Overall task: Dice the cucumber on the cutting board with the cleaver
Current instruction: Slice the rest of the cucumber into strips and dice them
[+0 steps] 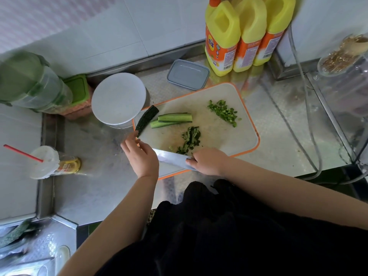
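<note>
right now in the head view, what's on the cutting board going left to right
dark cucumber piece → cucumber spears → sliced pile → diced pile

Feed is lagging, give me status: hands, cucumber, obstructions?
Right hand grips cleaver; left hand open at cucumber piece. Two diced piles, strips uncut. Cutting board unobstructed.
</note>
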